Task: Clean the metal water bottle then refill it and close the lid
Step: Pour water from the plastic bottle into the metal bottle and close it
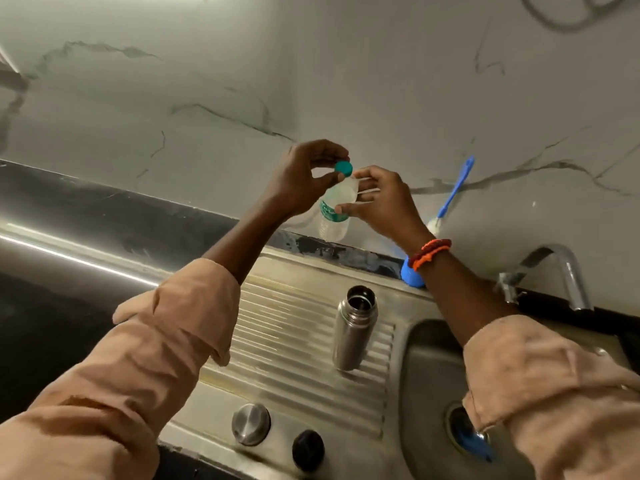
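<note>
I see the open cylindrical steel water bottle [354, 328] standing upright, mouth up, on the ribbed drainboard [277, 341] near the sink basin's edge [403, 344], while above it my left hand [304, 181] pinches a teal cap [344, 168] and my right hand [377, 202] grips a clear plastic bottle [334, 216].

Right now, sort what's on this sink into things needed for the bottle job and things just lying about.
Part of the job:
metal water bottle, open, upright on the drainboard
steel lid
black stopper
plastic water bottle, held by the right hand
green cap, pinched by the left hand
tap

Lying about:
blue bottle brush against the wall
blue object behind the wrist
</note>
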